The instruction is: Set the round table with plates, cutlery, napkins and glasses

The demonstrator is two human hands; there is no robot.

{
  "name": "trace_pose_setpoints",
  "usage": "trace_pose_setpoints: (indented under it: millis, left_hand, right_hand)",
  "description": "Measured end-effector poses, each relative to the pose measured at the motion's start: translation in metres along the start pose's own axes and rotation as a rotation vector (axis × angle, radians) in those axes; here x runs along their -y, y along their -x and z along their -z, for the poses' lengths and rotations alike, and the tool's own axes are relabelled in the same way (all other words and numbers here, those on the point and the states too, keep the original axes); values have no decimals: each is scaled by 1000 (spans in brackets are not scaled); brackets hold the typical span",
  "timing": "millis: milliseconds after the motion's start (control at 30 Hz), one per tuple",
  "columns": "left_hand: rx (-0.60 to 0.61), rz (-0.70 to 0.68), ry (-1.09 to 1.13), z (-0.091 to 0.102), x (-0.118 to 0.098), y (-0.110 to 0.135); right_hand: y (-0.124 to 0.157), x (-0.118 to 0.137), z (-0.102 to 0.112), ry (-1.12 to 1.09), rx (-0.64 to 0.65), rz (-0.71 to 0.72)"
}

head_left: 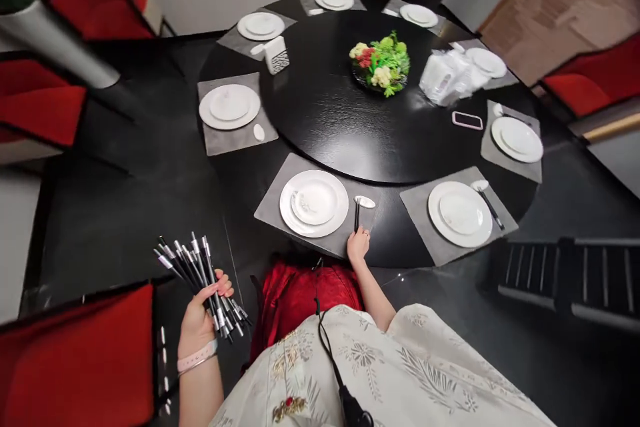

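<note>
Chopsticks (200, 273) in left hand (197, 320), one pair (357, 215) at right hand (358, 245), eight plates (314, 203)

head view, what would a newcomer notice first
The big round black table, set with white plates, fills the top of the view, with a green and red flower centerpiece at its middle. At bottom left, the left hand grips a fanned bundle of chopsticks. Bright red chairs stand around the edges.
</note>
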State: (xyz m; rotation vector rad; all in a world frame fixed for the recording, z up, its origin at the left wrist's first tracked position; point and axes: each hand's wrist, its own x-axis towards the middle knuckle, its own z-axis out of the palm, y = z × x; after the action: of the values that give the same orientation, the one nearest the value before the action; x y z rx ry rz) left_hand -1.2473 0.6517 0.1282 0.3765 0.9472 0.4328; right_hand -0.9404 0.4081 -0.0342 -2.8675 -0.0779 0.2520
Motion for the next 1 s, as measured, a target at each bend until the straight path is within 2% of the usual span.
trace_pose_setpoints:
  millis: [167, 300, 467, 600, 700, 767, 833, 867, 900, 933, 1000]
  left_hand:
    - [117, 89, -225, -11, -65, -47]
    - [179, 135, -317, -22, -95, -68]
    - [188, 180, -348, -31, -108, -84]
    - [251, 223, -344, -32, -109, -91]
    - [300, 230, -350, -34, -110, -95]
    - [325, 228, -341, -37, -111, -95]
    - [362, 216, -332, -42, -113, -95]
    - [381, 209, -330, -44, -115, -95]
    - [400, 201, -330, -46, -117, -96]
    - [418, 191, -334, -47, -120, -98]
    - [446, 161, -362, -47, -129, -102]
  right_hand:
    - [11, 21, -4, 0, -36, -162]
    - [11, 33, -6, -29, -54, -232]
    - [9, 43, -8, -48, -42, -250]
    - [10, 45, -3, -61, -40, -304]
    - [11, 45, 7, -84, -42, -321]
    - [12, 55, 19, -121, -89, -356]
    - [16, 86, 35, -227, -182, -368]
    - [20, 111, 42, -329, -190, -333]
    - [28, 143, 50, -463, -136, -263]
    - [39, 179, 56, -616, -15, -158]
    - [71, 257, 67, -911, 437, 98]
